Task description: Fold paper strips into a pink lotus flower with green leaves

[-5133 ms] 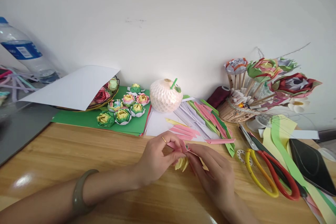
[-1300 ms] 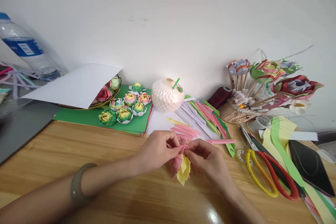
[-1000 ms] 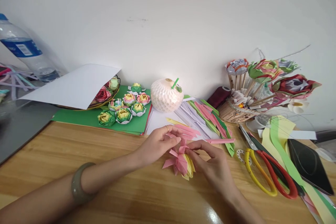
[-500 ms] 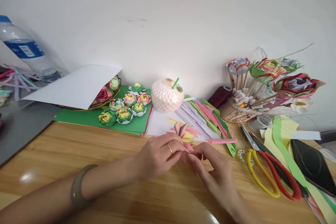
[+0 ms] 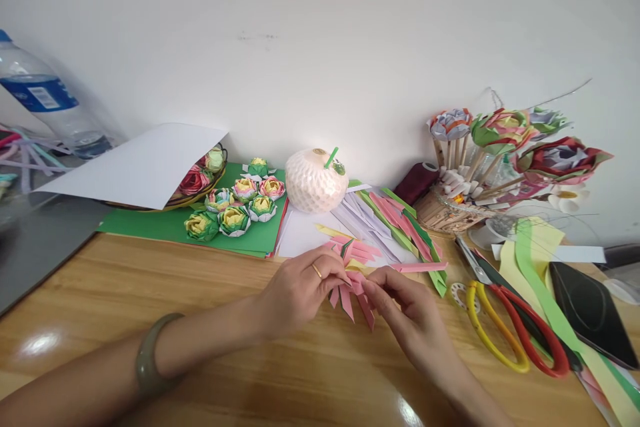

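Note:
Between both hands is a pink folded-paper flower (image 5: 356,283) with pointed petals spreading up and down and some yellow and dark green at its folds. My left hand (image 5: 303,290), wearing a ring, pinches its left side. On the opposite side, thumb and forefinger of my right hand (image 5: 407,310) are closed on a pink fold. The fingers partly hide the flower's middle. Just behind it lie folded paper strips (image 5: 370,220) in white, green and pink on a white sheet.
A white textured ornament (image 5: 316,181) stands against the wall. Small paper lotuses (image 5: 235,220) sit on green paper (image 5: 145,230) to the left. Scissors (image 5: 517,320), a phone (image 5: 593,310) and a stick basket (image 5: 450,210) with paper flowers are to the right. A water bottle (image 5: 45,93) leans at far left.
The paper flower has turned, so more of its lower pink petals show below the fingers. My left fingers have shifted slightly left. The view has moved a little.

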Demonstrator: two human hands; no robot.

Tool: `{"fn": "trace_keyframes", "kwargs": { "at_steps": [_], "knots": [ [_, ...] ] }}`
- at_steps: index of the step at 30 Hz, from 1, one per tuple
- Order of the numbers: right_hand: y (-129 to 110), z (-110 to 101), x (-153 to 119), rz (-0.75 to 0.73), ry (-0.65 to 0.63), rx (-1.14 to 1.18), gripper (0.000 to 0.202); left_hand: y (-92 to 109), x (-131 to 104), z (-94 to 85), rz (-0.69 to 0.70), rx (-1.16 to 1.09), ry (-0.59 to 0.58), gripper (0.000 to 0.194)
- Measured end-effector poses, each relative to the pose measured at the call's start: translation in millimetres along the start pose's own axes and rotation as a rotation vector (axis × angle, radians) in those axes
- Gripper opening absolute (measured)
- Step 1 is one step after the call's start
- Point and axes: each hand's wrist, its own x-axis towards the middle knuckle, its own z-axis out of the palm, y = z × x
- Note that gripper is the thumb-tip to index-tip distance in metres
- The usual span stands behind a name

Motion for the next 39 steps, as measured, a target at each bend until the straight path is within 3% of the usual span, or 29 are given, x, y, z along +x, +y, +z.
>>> {"fn": "trace_keyframes", "kwargs": {
  "at_steps": [8, 32, 39],
  "knots": [
    [0.4, -2.2, 4.0, 0.038, 0.003, 0.032, 0.034, -5.2, -3.3, 0.0, -0.174, -0.051, 0.012, 0.008],
    [2.4, -2.1, 4.5, 0.067, 0.048, 0.080, 0.034, -4.9, -4.5, -0.5, -0.272, -0.181, 0.011, 0.007],
    [5.4, -4.7, 4.0, 0.068, 0.072, 0.118, 0.033, -6.6, -2.7, 0.0, -0.380, -0.351, 0.058, 0.010]
  ]
}}
